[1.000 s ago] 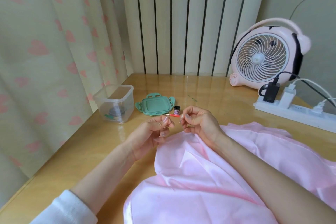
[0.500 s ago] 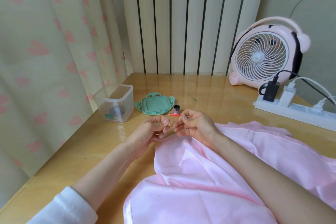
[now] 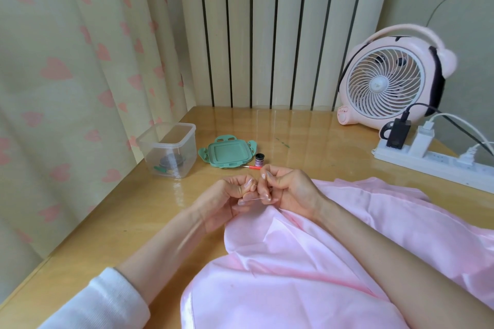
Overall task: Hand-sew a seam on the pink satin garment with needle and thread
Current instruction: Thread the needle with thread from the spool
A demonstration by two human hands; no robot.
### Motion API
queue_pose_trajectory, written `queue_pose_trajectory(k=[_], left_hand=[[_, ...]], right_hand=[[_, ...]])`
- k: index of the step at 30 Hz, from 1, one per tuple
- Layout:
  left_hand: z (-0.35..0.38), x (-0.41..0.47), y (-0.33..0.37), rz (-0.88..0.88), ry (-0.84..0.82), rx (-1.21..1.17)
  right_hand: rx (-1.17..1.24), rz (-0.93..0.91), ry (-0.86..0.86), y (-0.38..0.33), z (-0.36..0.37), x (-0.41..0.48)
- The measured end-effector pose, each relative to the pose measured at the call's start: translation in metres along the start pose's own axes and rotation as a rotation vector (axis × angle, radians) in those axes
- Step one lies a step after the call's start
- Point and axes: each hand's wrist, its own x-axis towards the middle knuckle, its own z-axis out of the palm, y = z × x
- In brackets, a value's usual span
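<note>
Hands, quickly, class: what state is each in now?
Left hand: closed, pinching a thin silvery strand, needle or thread unclear.
Right hand: closed, pinching the same strand's other end.

A hair-fine strand (image 3: pixel 254 198) bridges left hand (image 3: pixel 227 196) and right hand (image 3: pixel 290 189), too thin to call needle or thread, its ends buried in curled fingers. The left forearm (image 3: pixel 171 243) at 7 o'clock is smeared with blur. The pink garment (image 3: pixel 294 262) runs off at 5 o'clock, the power strip (image 3: pixel 427 165) off at 3 o'clock, and what lies in the clear box (image 3: pixel 184 141) at 10 o'clock is unreadable.
</note>
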Motion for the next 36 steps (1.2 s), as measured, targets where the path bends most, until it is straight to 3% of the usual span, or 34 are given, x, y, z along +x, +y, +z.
queue_pose_trajectory(k=[5,13,15,19,22,31,36], left_hand=[[-0.003,-0.002,0.0,-0.026,0.02,-0.085],[-0.007,0.007,-0.003,0.017,-0.135,-0.333],[-0.007,0.006,0.003,-0.005,-0.109,-0.332],[-0.013,0.003,0.014,-0.011,0.171,-0.096],[-0.012,-0.003,0.017,0.002,0.222,0.119],[0.003,-0.002,0.011,-0.194,0.156,0.393],[0.005,-0.003,0.015,-0.264,0.071,0.433]], right_hand=[[0.08,-0.022,-0.006,0.003,-0.002,0.004],[0.166,-0.022,-0.083,0.005,-0.004,0.005],[0.157,-0.025,-0.071,0.005,-0.006,0.007],[0.12,-0.095,0.125,0.007,-0.013,0.011],[0.143,-0.158,0.198,0.008,-0.013,0.012],[0.243,-0.122,0.131,0.011,-0.007,0.011],[0.268,-0.088,0.132,0.012,-0.004,0.01]])
